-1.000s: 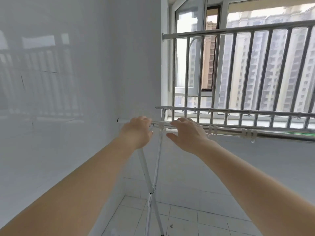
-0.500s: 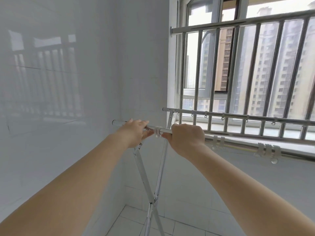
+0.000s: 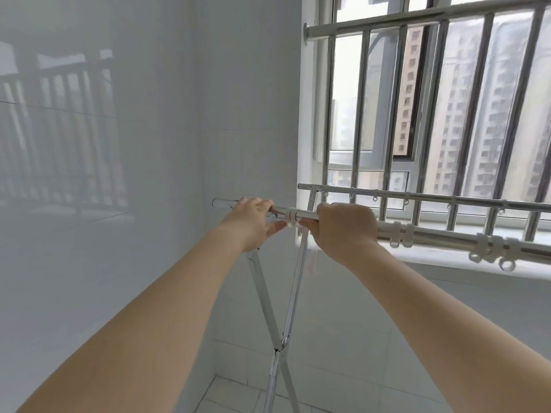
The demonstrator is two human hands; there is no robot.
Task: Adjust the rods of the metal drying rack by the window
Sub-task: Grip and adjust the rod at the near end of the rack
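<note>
A metal drying rack stands by the window on crossed legs (image 3: 280, 323). Its near rod (image 3: 441, 236) runs from the left wall toward the lower right, with a thinner inner section (image 3: 222, 203) sticking out at the left end. A white collar (image 3: 291, 216) sits where the two sections meet. My left hand (image 3: 253, 223) holds the thin section just left of the collar, fingers curled over it. My right hand (image 3: 343, 228) is closed around the thicker tube just right of the collar. A far rod (image 3: 417, 196) runs parallel behind.
White plastic clips (image 3: 489, 250) hang on the near rod to the right. A window guard of vertical steel bars (image 3: 393, 114) stands behind the rack. A glossy white wall (image 3: 119, 174) is close on the left. White tiled floor (image 3: 238, 394) lies below.
My right hand has gone from lying flat over the rod to gripping it. The view has tilted up and closer to the rack's left end. My left hand stays on the thin section.
</note>
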